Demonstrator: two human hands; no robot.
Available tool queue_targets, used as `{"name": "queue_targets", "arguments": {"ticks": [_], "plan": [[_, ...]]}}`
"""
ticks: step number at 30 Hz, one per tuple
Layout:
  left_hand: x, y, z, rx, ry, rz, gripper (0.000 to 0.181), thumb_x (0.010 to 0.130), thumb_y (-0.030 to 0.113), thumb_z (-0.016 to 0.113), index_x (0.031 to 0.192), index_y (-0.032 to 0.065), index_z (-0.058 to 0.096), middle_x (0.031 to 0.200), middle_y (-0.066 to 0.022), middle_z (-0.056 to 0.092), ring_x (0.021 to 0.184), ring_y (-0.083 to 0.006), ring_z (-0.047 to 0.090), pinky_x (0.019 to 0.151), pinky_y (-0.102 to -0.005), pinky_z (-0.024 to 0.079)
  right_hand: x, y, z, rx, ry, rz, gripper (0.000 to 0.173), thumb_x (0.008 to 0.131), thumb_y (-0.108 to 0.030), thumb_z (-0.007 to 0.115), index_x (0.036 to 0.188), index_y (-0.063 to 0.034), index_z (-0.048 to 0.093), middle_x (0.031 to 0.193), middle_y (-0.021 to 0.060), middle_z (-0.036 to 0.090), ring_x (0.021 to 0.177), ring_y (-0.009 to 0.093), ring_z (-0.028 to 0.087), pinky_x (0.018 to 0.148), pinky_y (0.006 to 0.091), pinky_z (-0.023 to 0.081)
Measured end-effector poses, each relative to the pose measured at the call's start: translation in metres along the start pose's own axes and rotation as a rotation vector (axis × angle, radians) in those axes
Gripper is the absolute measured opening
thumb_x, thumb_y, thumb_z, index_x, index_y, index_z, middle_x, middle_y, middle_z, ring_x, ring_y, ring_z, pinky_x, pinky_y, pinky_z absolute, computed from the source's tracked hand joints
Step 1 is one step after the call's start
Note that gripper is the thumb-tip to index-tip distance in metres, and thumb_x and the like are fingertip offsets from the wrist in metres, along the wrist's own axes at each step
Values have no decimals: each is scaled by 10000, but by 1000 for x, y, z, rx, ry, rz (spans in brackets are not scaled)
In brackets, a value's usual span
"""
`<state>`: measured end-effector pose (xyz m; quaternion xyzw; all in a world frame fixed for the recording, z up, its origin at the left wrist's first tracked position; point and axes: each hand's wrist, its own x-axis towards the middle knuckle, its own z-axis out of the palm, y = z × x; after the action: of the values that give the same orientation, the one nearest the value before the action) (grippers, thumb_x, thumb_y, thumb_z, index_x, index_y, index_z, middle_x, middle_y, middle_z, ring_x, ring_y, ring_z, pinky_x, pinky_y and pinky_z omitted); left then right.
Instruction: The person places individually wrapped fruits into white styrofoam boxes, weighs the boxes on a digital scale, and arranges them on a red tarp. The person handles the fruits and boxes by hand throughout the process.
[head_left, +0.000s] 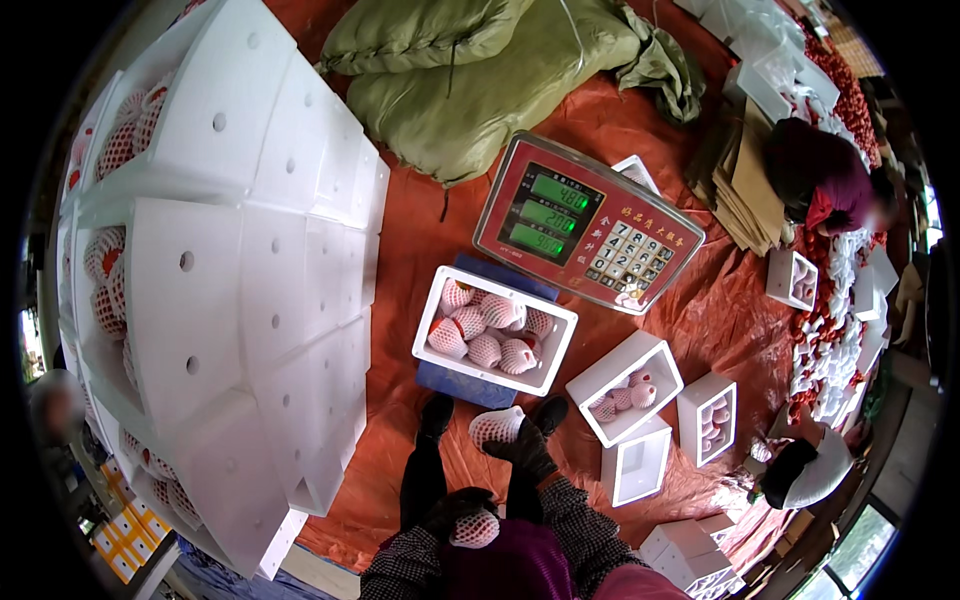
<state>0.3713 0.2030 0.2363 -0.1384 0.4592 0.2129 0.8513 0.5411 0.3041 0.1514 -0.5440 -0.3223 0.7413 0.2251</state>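
My right hand (529, 451), in a dark glove, grips a fruit in a white foam net (495, 427) above my feet. Close to my body, my gloved left hand (459, 508) holds another net-wrapped fruit (475, 529). In front of me a white foam box (553, 364) sits on the blue platform of a scale (465, 384). Several red fruits in foam nets (484, 350) lie inside the box, with some bare space at its right end. The scale's red display panel (600, 217), with lit green readouts and a keypad, stands tilted just beyond the box.
Tall stacks of white foam boxes (300, 247) rise on the left. Stuffed green sacks (480, 97) lie ahead on the red tarpaulin (405, 247). To my right are a tilted foam box (592, 386) holding fruit and an upright box (611, 476). Two people (832, 176) bend over at far right.
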Motion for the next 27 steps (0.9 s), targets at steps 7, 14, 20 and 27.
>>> {"name": "queue_targets", "arguments": {"ticks": [7,14,20,27], "plan": [[3,0,-2,-18,22,42,351,849,113,520,1165,-32,478,1028,-141,601,913,-212,603,801,-306,490,-8,4,-1,-90,-1,66,591,596,-227,813,1064,-19,517,941,96,626,836,168,609,738,326,508],[17,-6,-13,-7,61,36,329,868,119,482,1174,0,501,1091,-114,582,972,-192,581,840,-292,471,-17,21,-4,29,43,134,563,626,-216,796,1066,-3,517,928,93,624,829,162,603,726,322,507],[88,-31,0,39,279,132,266,860,168,524,1085,33,569,1038,-76,584,972,-175,549,864,-312,443,-49,61,-37,1001,322,339,417,766,-121,662,1127,7,500,1070,116,561,968,226,559,767,365,511],[225,-81,88,190,338,133,281,841,230,554,1063,58,567,967,-66,585,843,-169,577,696,-286,491,-61,143,-163,1143,524,253,324,833,-191,580,1108,-24,545,1038,92,605,920,219,581,825,342,476]]}}
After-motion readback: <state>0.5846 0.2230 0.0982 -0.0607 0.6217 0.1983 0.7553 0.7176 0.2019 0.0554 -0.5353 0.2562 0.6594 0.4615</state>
